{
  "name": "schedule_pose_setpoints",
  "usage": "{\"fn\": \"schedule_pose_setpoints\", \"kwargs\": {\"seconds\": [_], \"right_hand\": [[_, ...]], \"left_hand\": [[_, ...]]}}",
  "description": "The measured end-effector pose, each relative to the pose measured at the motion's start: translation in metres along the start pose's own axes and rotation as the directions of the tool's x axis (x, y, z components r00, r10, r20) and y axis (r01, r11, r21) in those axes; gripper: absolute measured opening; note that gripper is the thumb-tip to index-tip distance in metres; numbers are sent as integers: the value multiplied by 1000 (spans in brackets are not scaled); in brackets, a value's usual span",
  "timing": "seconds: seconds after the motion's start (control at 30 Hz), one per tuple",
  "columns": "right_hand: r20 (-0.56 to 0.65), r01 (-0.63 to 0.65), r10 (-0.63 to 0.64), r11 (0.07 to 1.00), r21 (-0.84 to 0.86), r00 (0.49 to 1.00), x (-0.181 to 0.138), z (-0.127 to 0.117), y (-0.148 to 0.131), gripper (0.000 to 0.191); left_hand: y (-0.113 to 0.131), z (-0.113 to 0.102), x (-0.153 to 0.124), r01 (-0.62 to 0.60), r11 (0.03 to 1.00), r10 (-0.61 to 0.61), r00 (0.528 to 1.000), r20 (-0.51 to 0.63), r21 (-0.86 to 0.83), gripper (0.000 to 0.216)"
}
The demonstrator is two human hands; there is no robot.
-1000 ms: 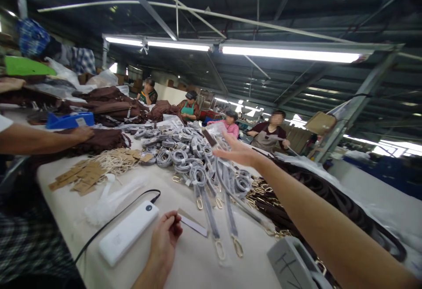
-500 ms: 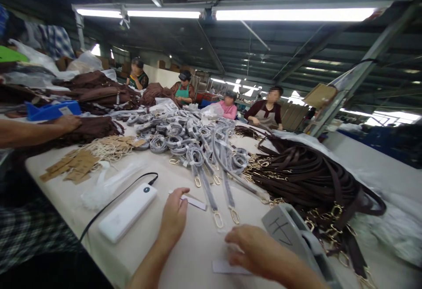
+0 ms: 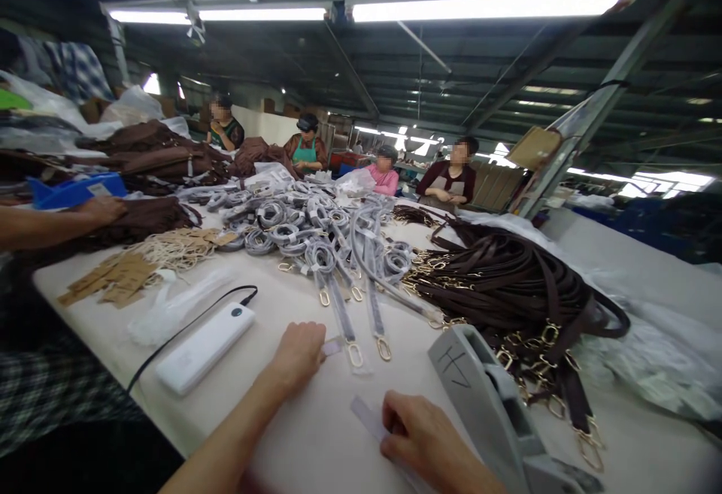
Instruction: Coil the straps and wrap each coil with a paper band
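Currently at table: both my hands on clear plastic strips.
My left hand (image 3: 296, 353) lies flat, fingertips pinning a small clear plastic strip (image 3: 332, 346) beside the grey webbing straps with gold clasps (image 3: 344, 313); my right hand (image 3: 426, 441), fingers curled, presses a longer clear strip (image 3: 366, 417). Grey tape dispenser (image 3: 485, 404) bears hand-drawn black marks, unreadable. White power bank (image 3: 204, 346) lies left.

Tape dispenser (image 3: 496, 411) cut off at btm edge — right hand (image 3: 426, 441) hides strip end.
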State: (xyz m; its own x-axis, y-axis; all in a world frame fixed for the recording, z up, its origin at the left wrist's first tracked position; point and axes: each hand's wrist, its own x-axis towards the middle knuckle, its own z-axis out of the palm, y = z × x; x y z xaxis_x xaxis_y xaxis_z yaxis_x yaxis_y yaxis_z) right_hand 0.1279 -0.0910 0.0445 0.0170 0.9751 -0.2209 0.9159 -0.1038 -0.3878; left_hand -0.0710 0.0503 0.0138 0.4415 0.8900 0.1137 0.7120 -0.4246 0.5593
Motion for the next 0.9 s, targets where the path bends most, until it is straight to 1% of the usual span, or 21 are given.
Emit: {"fn": "schedule_pose_setpoints", "kwargs": {"seconds": [0.1,0.17,0.23,0.27,0.33,0.4,0.47,0.5,0.57,0.63,0.67,0.77,0.83,0.9], "right_hand": [[-30,57,-54,995,88,998,6,8,1,11],[-37,97,-93,985,143,995,14,11,-3,12],[-47,132,-127,980,150,991,25,9,-9,13],[-68,142,-135,982,125,989,31,7,-11,15],[-142,110,-102,993,51,985,45,2,-13,19],[-237,11,-15,1000,-20,971,63,-4,-10,25],[-314,-92,67,994,-67,947,83,-9,-5,29],[-341,-130,94,988,-85,935,93,-9,-2,32],[-377,-173,119,979,-111,919,111,-9,3,44],[-394,-184,123,975,-121,911,125,-5,8,54],[-395,-184,123,976,-120,910,130,-4,11,54],[-396,-169,116,980,-102,911,136,-1,19,41],[-427,-173,114,979,-103,897,140,-4,24,33],[-484,-194,113,974,-120,868,148,-14,28,33]], "left_hand": [[3,-4,-3,-8,999,5,998,63,53,12],[2,-11,-1,-13,996,3,994,111,87,10],[-1,-20,3,-13,993,-4,990,138,121,13],[-3,-24,5,-9,990,-10,991,136,139,18],[-2,-31,8,4,984,-22,995,98,176,26],[4,-30,12,10,980,-17,999,36,197,32],[15,-21,16,-19,981,19,1000,-1,195,39],[22,-14,18,-50,981,51,999,2,189,42],[36,2,22,-136,975,129,990,50,174,48],[44,18,24,-205,965,187,975,121,164,56],[45,24,24,-225,961,201,968,152,162,58],[41,35,21,-266,950,231,951,207,161,59],[34,39,19,-283,945,247,946,209,166,57],[28,45,20,-280,943,245,950,193,181,55]]}}
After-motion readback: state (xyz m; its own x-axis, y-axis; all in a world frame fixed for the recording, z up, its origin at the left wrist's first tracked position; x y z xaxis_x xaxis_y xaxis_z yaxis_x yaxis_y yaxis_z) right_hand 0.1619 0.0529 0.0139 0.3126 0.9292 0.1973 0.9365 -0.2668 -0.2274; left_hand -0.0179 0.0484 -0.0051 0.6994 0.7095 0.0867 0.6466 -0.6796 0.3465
